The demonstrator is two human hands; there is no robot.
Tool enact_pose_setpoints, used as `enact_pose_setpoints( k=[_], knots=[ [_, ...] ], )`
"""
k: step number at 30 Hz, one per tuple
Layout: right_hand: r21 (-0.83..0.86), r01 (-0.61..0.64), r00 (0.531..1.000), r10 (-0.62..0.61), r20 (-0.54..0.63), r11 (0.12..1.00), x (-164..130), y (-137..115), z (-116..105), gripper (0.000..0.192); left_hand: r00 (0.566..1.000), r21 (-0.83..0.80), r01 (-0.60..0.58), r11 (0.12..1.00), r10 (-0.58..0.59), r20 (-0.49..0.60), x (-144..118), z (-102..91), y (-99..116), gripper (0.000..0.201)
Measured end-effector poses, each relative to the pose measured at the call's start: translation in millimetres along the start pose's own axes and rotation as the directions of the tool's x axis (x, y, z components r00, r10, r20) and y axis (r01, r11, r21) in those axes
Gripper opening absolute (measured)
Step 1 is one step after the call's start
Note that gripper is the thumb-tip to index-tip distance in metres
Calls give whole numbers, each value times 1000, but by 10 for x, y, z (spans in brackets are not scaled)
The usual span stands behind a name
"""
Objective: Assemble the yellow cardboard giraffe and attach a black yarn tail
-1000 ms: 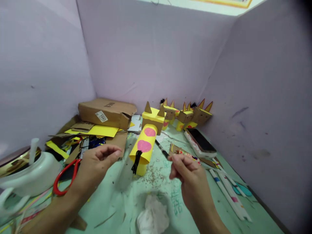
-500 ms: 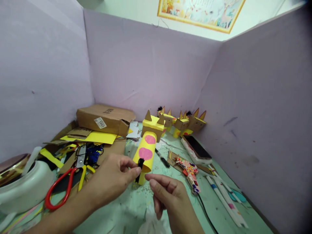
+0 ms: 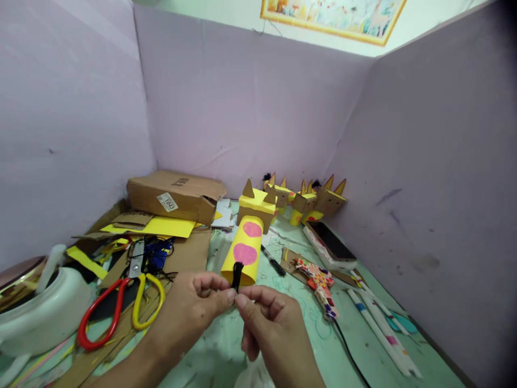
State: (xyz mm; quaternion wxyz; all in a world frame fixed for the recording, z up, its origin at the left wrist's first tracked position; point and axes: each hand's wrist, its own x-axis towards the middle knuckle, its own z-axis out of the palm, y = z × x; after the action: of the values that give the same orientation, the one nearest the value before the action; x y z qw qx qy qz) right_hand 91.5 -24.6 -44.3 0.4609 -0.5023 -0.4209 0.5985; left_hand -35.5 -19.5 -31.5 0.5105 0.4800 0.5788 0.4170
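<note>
2 hands meet low-centre | left hand [image 3: 194, 307] + right hand [image 3: 269, 323] pinch black tassel [image 3: 236, 274]

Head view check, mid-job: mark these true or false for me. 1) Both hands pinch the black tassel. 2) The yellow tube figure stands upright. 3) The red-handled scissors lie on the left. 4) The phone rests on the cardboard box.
1) True: the left hand and right hand pinch the black tassel between their fingertips.
2) False: the yellow tube figure lies on its side, pink spots upward.
3) True: the red-handled scissors lie left of the hands.
4) False: the phone lies on the right near the wall, apart from the cardboard box.
</note>
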Motion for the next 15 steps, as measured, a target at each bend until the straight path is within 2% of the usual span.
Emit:
enact_pose_setpoints(
  k=[7, 11, 15],
  knots=[
    [-60, -11, 999, 9, -41, 998, 17, -42, -16, 21, 999, -48, -22, 999, 20, -25, 11, 16, 7, 22],
    [-56, 25, 999, -27, -47, 998, -1, -39, -76, 21, 999, -123, -22, 992, 18, -31, 16, 17, 17, 22],
    [-55, 20, 1000, -20, -4, 998, -5, -15, -92, 22, 999, -79, -13, 997, 17, 42, 4, 13, -17, 25]
  ],
)
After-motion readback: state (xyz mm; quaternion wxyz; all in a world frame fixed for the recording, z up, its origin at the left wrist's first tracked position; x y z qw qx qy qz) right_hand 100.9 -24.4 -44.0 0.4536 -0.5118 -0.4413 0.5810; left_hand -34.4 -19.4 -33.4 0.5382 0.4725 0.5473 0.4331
